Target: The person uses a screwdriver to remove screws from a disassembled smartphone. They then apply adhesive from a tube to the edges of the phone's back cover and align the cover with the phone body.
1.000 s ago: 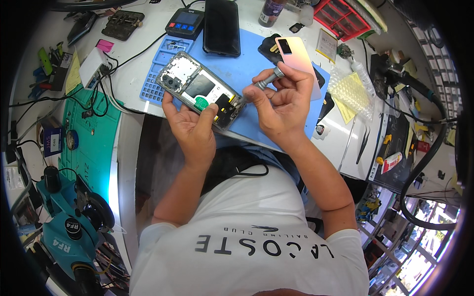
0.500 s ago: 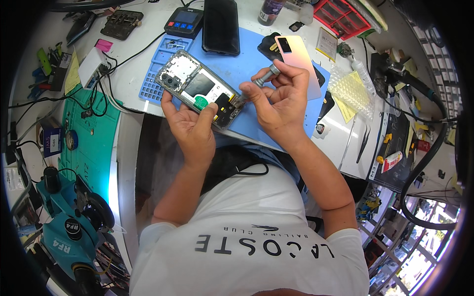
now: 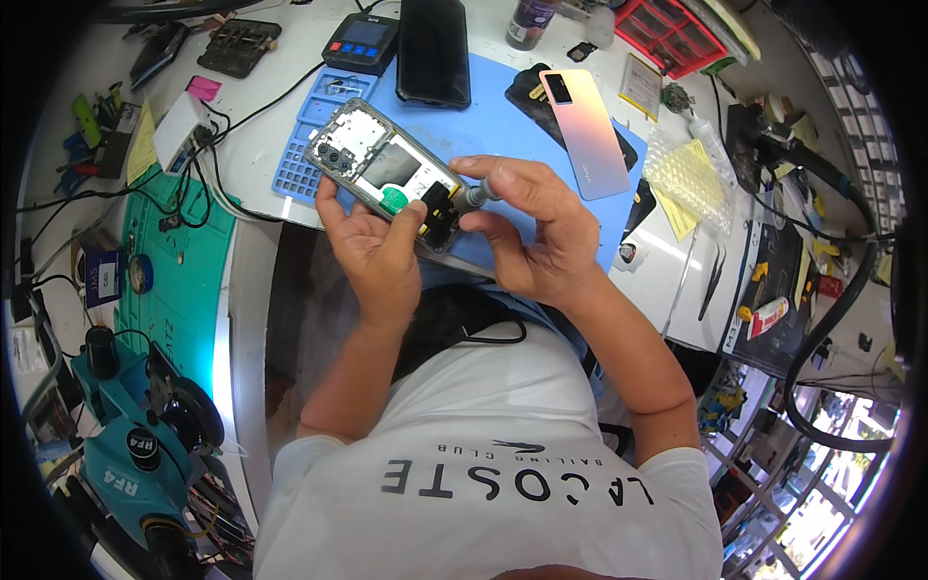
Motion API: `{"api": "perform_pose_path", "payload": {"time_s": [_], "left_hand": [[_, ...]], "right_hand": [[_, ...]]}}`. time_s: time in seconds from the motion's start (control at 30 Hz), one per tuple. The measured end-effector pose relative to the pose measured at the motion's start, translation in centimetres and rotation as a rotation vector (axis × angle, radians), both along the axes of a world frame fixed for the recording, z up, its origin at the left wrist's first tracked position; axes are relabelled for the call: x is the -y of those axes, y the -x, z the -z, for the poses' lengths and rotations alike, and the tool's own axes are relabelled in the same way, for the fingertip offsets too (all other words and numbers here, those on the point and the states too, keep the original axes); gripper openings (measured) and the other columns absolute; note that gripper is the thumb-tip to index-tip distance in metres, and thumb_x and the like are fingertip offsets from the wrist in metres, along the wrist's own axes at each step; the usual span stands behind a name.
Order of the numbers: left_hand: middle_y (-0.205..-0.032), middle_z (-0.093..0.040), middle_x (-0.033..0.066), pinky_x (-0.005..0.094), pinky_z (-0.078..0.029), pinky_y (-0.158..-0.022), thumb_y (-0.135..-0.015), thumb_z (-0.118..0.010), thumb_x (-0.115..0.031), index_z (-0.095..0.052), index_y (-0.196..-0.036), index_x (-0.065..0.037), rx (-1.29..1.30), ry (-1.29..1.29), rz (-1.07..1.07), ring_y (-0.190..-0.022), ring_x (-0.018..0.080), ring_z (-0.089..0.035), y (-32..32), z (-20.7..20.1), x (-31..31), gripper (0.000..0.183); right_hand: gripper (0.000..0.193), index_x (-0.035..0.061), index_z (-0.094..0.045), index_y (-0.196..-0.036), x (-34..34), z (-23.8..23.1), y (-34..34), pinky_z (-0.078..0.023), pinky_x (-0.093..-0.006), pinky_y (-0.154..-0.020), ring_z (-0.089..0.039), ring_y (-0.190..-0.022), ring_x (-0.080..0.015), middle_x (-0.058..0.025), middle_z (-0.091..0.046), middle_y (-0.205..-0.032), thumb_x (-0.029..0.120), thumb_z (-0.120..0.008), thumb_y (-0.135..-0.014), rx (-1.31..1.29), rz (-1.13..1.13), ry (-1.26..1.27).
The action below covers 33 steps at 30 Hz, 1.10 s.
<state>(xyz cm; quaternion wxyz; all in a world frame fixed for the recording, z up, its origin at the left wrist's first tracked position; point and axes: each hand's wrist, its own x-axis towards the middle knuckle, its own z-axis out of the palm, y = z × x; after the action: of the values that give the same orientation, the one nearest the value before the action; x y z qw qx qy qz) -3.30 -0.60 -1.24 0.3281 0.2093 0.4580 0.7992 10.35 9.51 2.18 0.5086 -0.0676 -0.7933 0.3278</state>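
An opened smartphone (image 3: 360, 159), its back off and its boards, dark battery and a green round sticker showing, is held tilted over the blue mat (image 3: 498, 130). My left hand (image 3: 372, 259) grips it from below, thumb pressed on the lower edge and fingers behind the frame. In my right hand (image 3: 549, 227) is a small grey screwdriver (image 3: 474, 198), pinched between thumb and fingers and seen nearly end-on. It stands over the phone's lower right end; whether its tip touches a screw is hidden.
Beyond the phone, a black phone (image 3: 432, 53) lies beside a small device with a display (image 3: 362, 41). A pinkish back cover (image 3: 585, 135) rests on the mat's right side, with bubble wrap (image 3: 691, 179) farther right. A teal microscope (image 3: 145, 454) stands at lower left.
My right hand has lowered and turned the screwdriver from lying slanted above the phone to standing over its lower end. The left hand and phone have hardly moved.
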Motion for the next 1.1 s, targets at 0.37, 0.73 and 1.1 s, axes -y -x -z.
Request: {"api": "perform_pose_path", "payload": {"time_s": [0.37, 0.73, 1.1], "left_hand": [[-0.134, -0.057, 0.0223, 0.0352, -0.054, -0.101, -0.088, -0.063, 0.018, -0.020, -0.158, -0.004, 0.028, 0.026, -0.001, -0.121, 0.0242, -0.064, 0.0, -0.4, -0.1, 0.085], [-0.134, -0.058, 0.0223, 0.0364, -0.057, -0.100, -0.086, -0.061, 0.019, -0.020, -0.159, -0.003, 0.052, 0.017, -0.014, -0.120, 0.0239, -0.065, -0.1, -0.6, -0.3, 0.087], [-0.129, -0.060, 0.0200, 0.0340, -0.056, -0.096, -0.086, -0.062, 0.018, -0.020, -0.160, -0.004, 0.062, -0.008, -0.020, -0.115, 0.0217, -0.066, -0.2, -0.5, -0.4, 0.088]], "right_hand": [[0.055, 0.0037, -0.066, -0.126, 1.7, -0.8, 0.4, -0.066, -0.0283, -0.073, -0.076, -0.089, -0.0229, -0.0148, -0.071, -0.104, -0.027, -0.068, -0.081, -0.022, 0.066, 0.234], [0.050, 0.0039, -0.063, -0.122, 2.1, 0.0, 0.3, -0.066, -0.0320, -0.071, -0.076, -0.087, -0.0259, -0.0179, -0.071, -0.106, -0.023, -0.073, -0.081, -0.081, 0.091, 0.259], [0.048, 0.0012, -0.060, -0.124, 1.6, -0.1, 0.2, -0.063, -0.0325, -0.071, -0.076, -0.089, -0.0276, -0.0188, -0.073, -0.106, -0.021, -0.074, -0.083, -0.049, 0.113, 0.157]]}}
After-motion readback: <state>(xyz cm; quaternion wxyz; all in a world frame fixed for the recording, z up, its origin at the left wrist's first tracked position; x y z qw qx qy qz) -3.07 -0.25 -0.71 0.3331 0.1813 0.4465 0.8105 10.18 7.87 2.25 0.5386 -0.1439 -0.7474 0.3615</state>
